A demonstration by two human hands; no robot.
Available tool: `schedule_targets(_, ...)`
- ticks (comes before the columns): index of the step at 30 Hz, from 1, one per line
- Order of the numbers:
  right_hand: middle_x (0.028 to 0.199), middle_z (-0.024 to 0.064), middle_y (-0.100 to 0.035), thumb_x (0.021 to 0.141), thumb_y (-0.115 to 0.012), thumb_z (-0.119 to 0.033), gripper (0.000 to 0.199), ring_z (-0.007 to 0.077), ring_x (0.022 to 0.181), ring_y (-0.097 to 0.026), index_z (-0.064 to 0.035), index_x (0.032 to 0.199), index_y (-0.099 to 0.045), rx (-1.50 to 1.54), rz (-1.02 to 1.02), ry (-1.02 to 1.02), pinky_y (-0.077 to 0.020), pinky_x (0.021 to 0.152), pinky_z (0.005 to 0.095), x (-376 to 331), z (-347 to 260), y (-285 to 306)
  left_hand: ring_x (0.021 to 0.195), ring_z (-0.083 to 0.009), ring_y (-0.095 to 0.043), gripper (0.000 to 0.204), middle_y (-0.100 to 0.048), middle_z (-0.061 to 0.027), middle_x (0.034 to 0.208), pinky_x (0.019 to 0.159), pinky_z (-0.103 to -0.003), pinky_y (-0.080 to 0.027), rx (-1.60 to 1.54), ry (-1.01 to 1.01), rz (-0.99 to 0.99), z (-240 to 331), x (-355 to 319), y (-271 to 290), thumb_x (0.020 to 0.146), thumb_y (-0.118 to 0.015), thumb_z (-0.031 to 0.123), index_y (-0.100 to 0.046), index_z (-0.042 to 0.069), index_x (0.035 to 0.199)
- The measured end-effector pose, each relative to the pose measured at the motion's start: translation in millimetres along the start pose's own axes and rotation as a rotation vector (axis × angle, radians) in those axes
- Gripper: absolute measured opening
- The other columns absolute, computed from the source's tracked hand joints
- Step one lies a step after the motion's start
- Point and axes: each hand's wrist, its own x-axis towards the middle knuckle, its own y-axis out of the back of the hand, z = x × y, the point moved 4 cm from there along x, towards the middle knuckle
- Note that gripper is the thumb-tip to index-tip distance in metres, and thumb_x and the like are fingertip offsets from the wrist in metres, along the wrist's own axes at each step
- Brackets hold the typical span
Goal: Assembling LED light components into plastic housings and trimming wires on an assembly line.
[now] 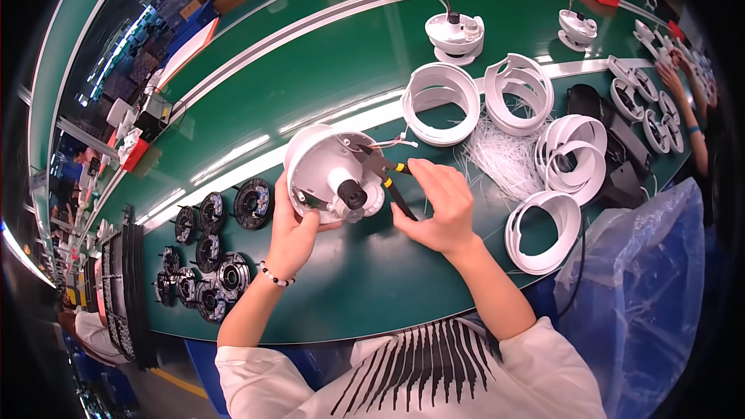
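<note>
My left hand (292, 242) grips the lower left rim of a white dome camera housing (314, 157), tilted so its inside faces me. A black lens barrel (351, 195) sticks out of the white mount inside it. Thin wires with a small white connector (409, 142) come out at the housing's upper right. In my right hand (444, 208) are cutting pliers (398, 200) with black and yellow handles, held slightly spread. Their jaws reach inside the housing's right side, close to the wires; whether they touch the wires I cannot tell.
Black round parts (252, 203) lie on the green table at left, beside a stack of black trays (124, 287). At right are white rings (442, 105) around a pile of white cable ties (508, 159). A plastic-lined blue bin (652, 287) stands near right. Another person's hand (669, 76) shows far right.
</note>
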Motion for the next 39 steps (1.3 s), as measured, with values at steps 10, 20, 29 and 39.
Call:
schedule_targets(10,0.091,0.0139,-0.061,0.051,-0.071,-0.009,0.052,0.0254,0.068,-0.059,0.0022,0.100,-0.057,-0.012,-0.081,-0.025,-0.0484,0.061,0.0301,-7,3,-7,0.103,-0.0254,-0.050,0.057,-0.038,-0.0122,0.119,0.074,-0.036,-0.054,-0.012,0.034,0.019,-1,6,-1,0.074,-0.033,-0.008,-0.019,0.009,0.128)
schedule_targets(20,0.091,0.0132,-0.061,0.052,-0.071,-0.009,0.051,0.0236,0.063,-0.057,0.0019,0.100,-0.056,0.171,-0.022,-0.060,-0.0479,0.058,0.0299,-5,0,-2,0.100,-0.0252,-0.053,0.049,-0.041,-0.0112,0.118,0.073,-0.039,-0.054,-0.147,0.070,0.050,7,17,3,0.079,-0.035,-0.005,-0.022,0.008,0.124)
schedule_targets(29,0.094,0.0119,-0.061,0.052,-0.072,-0.012,0.054,0.0222,0.073,-0.059,-0.0001,0.102,-0.057,0.179,0.052,-0.158,-0.0464,0.058,0.0284,-6,10,-3,0.097,-0.0296,-0.053,0.047,-0.046,-0.0156,0.112,0.074,-0.041,-0.054,-0.306,0.055,0.190,1,60,36,0.071,-0.036,-0.008,-0.031,0.001,0.117)
schedule_targets(39,0.095,0.0146,-0.060,0.052,-0.072,-0.013,0.053,0.0280,0.077,-0.057,-0.0002,0.101,-0.057,0.103,0.030,-0.109,-0.0473,0.068,0.0334,-2,7,-1,0.109,-0.0382,-0.038,0.027,-0.036,-0.0271,0.112,0.088,-0.038,-0.048,-0.592,0.085,0.256,-74,220,79,0.082,-0.041,-0.002,-0.038,-0.016,0.104)
